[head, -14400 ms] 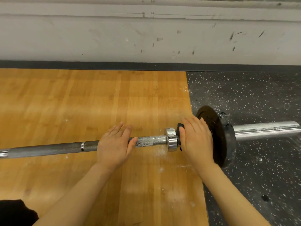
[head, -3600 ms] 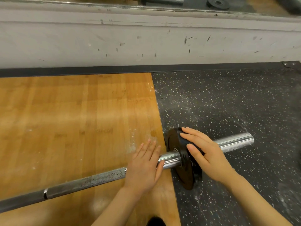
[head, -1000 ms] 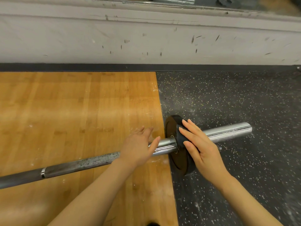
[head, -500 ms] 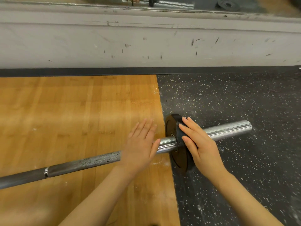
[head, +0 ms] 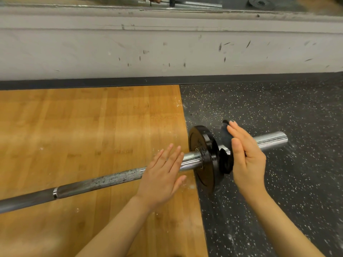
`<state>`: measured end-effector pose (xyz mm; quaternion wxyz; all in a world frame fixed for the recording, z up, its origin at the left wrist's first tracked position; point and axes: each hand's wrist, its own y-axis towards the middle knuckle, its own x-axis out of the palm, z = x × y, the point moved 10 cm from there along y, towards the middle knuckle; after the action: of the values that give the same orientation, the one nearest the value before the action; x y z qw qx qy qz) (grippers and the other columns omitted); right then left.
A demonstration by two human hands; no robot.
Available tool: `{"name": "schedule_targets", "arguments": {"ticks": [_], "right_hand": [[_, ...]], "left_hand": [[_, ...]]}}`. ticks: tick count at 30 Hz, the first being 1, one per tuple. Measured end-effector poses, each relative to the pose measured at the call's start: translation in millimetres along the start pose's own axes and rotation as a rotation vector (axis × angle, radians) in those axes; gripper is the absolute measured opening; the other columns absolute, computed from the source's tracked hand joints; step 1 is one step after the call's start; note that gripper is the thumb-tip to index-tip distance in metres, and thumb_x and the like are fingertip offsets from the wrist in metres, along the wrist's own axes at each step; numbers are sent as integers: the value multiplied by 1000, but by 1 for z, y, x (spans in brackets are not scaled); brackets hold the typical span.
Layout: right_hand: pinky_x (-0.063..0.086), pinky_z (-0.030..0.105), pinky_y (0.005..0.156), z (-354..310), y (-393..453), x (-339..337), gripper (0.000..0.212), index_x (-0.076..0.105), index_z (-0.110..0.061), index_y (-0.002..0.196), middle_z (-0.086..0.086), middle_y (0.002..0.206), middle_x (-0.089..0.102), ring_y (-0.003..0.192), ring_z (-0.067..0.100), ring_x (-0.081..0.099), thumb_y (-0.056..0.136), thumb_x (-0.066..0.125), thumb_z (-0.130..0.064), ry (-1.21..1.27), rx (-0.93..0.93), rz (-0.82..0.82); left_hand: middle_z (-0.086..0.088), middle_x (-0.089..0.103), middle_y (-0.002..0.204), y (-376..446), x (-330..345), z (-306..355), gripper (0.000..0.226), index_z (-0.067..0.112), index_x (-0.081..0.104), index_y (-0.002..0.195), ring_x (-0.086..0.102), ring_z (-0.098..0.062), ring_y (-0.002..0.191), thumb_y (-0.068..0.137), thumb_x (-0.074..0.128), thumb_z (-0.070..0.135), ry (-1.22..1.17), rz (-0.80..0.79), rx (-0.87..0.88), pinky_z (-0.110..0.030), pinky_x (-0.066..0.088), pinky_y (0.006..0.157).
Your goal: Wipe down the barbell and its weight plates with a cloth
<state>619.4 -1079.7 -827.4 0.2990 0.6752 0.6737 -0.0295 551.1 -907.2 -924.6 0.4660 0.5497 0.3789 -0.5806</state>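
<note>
Barbell (head: pixel 115 179): lying across the floor, shaft over the wooden platform (head: pixel 89 130), chrome sleeve (head: pixel 269 140) reaching out over the speckled rubber mat (head: pixel 278 191). Weight plate (head: pixel 203 158): one black disc, upright on the sleeve near its inner end, lower rim at the seam between wood and rubber. Cloth (head: pixel 225 161): dark, folded, draped on the sleeve just right of the plate, close against the plate's outer face; upper corner poking up behind the fingertips. Right hand (head: pixel 246 158): fingers straight and together, palm side pressed against the cloth, not curled round it. Left hand (head: pixel 163 175): flat, fingers straight and slightly spread, resting on the bar where knurled shaft meets the chrome, steadying only, holding nothing. Condition of bar: pale chalky speckling plain on the knurled stretch left of the left hand, so shaft judged not yet cleaned; darker section further left, state unclear. Chalk dust scattered on the wood below the plate. Progress, as a judgement: work in hand at the plate's outer face and adjoining sleeve; outer sleeve end, shaft, and far end of the bar (out of view) probably outstanding. Beyond: scuffed white wall (head: pixel 167 49), dark baseboard, mirror strip (head: pixel 185 2) along the top edge.
</note>
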Motion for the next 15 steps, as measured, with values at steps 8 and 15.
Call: {"name": "schedule_targets", "arguments": {"ticks": [8,15], "right_hand": [[34,22,111,-10,16,5,33,59,-11,130,-4,136,56,132,9,48,101,44,-21,0,-26,24],[32,15,109,-17,60,44,32,63,-12,127,-9,131,58,129,2,48,101,45,-20,-104,-38,-85]], "left_hand": [[-11,44,147,28,-9,-26,62,9,51,139,35,-28,141,101,23,48,-2,-4,-31,-46,24,114],[-13,47,146,48,-14,-47,62,9,53,136,36,-30,140,100,23,48,-49,1,-77,-44,28,113]]}}
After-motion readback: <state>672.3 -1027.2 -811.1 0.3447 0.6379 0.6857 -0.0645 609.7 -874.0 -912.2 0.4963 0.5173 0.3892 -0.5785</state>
